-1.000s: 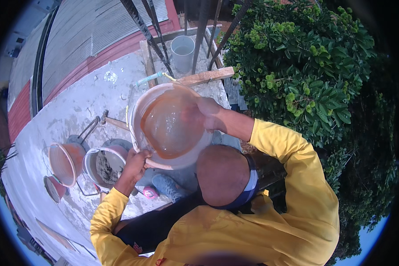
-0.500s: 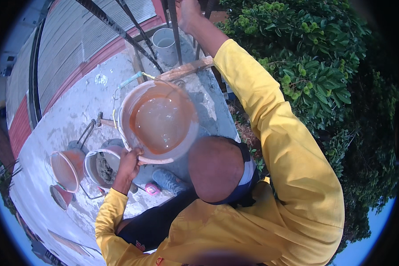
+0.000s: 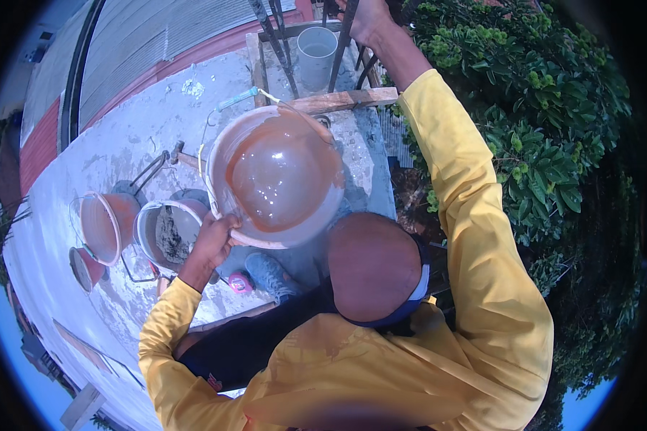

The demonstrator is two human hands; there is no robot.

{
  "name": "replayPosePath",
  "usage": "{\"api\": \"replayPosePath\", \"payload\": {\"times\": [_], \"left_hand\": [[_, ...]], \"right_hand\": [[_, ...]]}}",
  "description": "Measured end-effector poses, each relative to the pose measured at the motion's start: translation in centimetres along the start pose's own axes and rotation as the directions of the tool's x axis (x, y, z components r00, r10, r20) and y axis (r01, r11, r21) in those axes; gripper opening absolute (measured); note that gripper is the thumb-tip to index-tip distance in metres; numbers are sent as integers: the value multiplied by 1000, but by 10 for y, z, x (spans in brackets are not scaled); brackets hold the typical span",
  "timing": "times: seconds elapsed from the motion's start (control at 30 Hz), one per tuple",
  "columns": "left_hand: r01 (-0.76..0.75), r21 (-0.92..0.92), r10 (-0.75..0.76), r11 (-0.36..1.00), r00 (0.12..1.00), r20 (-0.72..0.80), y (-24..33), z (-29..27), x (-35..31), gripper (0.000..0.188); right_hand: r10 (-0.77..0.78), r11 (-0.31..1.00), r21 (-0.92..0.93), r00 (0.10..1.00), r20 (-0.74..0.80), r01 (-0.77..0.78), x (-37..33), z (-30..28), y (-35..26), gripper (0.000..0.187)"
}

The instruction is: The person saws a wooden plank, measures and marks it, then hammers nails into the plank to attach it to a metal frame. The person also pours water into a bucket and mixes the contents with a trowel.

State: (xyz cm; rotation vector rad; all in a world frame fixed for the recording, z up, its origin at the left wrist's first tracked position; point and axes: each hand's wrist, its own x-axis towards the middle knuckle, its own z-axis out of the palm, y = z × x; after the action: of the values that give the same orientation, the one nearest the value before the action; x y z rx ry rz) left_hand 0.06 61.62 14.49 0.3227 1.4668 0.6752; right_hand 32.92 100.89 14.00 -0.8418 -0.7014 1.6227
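My left hand (image 3: 214,241) is closed on the near left rim of a large round bucket (image 3: 230,144). The bucket's wide mouth faces up toward me, its inner wall stained orange-brown. Wet, glinting greyish contents show inside; how deep they are I cannot tell. A wire handle with a pale blue grip (image 3: 237,99) hangs along its far left side. At the top edge my right hand (image 3: 370,21) is closed around one of several dark upright steel rods (image 3: 343,47); its fingers are partly cut off by the frame.
Left of the bucket stand a mortar bucket (image 3: 145,237), a reddish bucket (image 3: 108,226), a smaller pail (image 3: 88,269) and a hammer (image 3: 185,156). Beyond lie a wooden board (image 3: 345,100) and a grey open cylinder (image 3: 316,65) among the rods. Leafy branches (image 3: 525,144) fill the right side.
The view has shifted, so the scene sits further right and mostly higher. The bucket's mouth looks slightly turned. My left hand stays on its rim and my right hand at the rods.
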Motion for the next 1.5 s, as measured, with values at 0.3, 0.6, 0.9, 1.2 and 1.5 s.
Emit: {"api": "replayPosePath", "payload": {"times": [0.3, 0.6, 0.9, 1.2, 1.5], "left_hand": [[-45, -41, 45, 998, 999, -21, -1, -3, -22, 34], [-100, 66, 103, 993, 994, -43, -11, -7, -17, 31], [-37, -45, 33, 998, 995, -93, -3, -3, -26, 27], [1, -76, -11, 997, 991, -133, 3, -14, -29, 30], [-65, -273, 18, 960, 985, -169, 25, -32, -90, 36]], "right_hand": [[-114, 697, -702, 989, 95, 147, -257, 14, 45, 13], [293, 737, -525, 499, 816, 426, -235, -8, 268, 20], [868, 471, -363, 350, 351, -804, -175, 57, 128, 27], [183, -86, -877, 873, 453, 473, -108, 78, 34, 41], [321, -238, -681, 718, 618, 692, -131, 65, 22, 18]]}}
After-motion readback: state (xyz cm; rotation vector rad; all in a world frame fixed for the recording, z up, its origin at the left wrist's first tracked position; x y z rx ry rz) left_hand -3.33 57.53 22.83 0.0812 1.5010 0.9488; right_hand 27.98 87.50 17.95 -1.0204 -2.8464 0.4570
